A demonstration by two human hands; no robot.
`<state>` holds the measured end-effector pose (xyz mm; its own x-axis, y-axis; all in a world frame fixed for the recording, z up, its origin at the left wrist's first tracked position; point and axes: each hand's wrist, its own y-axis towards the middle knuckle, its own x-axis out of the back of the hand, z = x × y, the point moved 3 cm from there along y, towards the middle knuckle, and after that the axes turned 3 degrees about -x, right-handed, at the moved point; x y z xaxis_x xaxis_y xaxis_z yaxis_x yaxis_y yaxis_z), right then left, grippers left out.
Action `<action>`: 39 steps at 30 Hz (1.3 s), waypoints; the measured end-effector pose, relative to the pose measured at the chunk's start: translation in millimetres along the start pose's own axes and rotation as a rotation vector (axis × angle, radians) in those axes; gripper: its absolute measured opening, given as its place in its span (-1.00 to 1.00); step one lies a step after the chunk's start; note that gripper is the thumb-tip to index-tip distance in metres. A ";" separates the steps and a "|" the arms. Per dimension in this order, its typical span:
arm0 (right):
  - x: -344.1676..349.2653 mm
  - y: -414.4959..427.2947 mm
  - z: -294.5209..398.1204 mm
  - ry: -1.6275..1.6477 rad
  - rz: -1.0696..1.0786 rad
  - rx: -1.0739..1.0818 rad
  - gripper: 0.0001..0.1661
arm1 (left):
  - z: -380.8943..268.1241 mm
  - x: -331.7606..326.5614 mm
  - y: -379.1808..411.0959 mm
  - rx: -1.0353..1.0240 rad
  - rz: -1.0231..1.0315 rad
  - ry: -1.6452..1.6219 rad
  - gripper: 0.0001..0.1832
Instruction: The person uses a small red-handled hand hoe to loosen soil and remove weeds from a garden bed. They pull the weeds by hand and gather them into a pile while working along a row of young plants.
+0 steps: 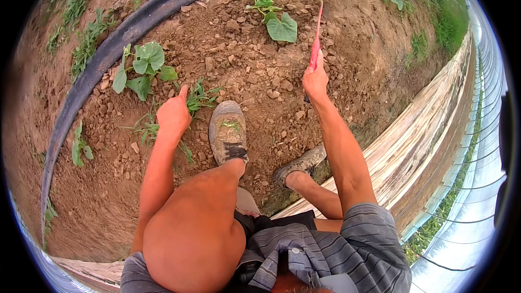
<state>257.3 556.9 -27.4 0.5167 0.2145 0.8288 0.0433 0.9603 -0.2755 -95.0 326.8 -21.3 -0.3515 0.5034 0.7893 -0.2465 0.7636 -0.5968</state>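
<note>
My right hand (pixel 316 79) is closed around a slim red hand tool (pixel 317 36). Its narrow end points away from me over the soil, and a dark part shows below the fist. My left hand (pixel 174 114) is low over the ground, index finger extended and the other fingers curled out of sight. Grassy weeds (pixel 199 98) lie against its right side, with more grass blades (pixel 148 130) to its left. Whether the curled fingers grip any grass is hidden. Just beyond that hand grows a broad-leaved seedling (pixel 148 63), with some holes in its leaves.
A black drip hose (pixel 134 28) curves past the seedling. Another leafy plant (pixel 281 28) grows farther ahead, and a small one (pixel 80 146) at left. My left shoe (pixel 228 130) stands on crumbly soil (pixel 260 77). Weathered wooden boards (pixel 423 118) edge the bed at right, before plastic sheeting (pixel 460 228).
</note>
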 end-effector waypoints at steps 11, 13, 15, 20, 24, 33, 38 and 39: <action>23.7 -5.6 15.9 0.019 0.201 -0.216 -0.15 | -17.5 -18.2 13.6 -0.046 0.052 -0.006 -0.04; 22.1 41.9 48.2 0.055 0.081 -0.100 -0.16 | -20.7 -17.3 16.2 -0.020 0.094 0.008 -0.03; 19.2 83.8 66.9 0.121 0.085 -0.107 -0.16 | -26.6 -11.8 19.4 -0.030 0.083 0.008 -0.03; -32.6 43.1 64.5 0.130 0.149 -0.043 -0.11 | -26.2 -10.5 15.5 -0.023 0.092 0.026 -0.02; -18.8 18.4 52.4 0.171 0.295 -0.130 -0.11 | -20.0 -16.5 15.5 -0.020 0.091 0.007 -0.03; -38.0 49.5 99.7 0.300 0.209 -0.167 -0.13 | -20.7 -13.6 13.3 -0.018 0.081 -0.013 -0.03; -62.3 32.9 59.8 0.146 0.149 0.047 -0.11 | -23.1 -13.4 14.0 -0.020 0.081 -0.020 -0.04; -54.3 35.3 74.0 0.199 0.213 -0.005 -0.11 | -18.4 -11.5 13.9 -0.009 0.067 -0.019 -0.04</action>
<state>167.5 592.4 -46.1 0.6720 0.3716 0.6406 -0.0803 0.8965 -0.4357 -77.7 339.1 -36.0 -0.3836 0.5459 0.7449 -0.2138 0.7322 -0.6467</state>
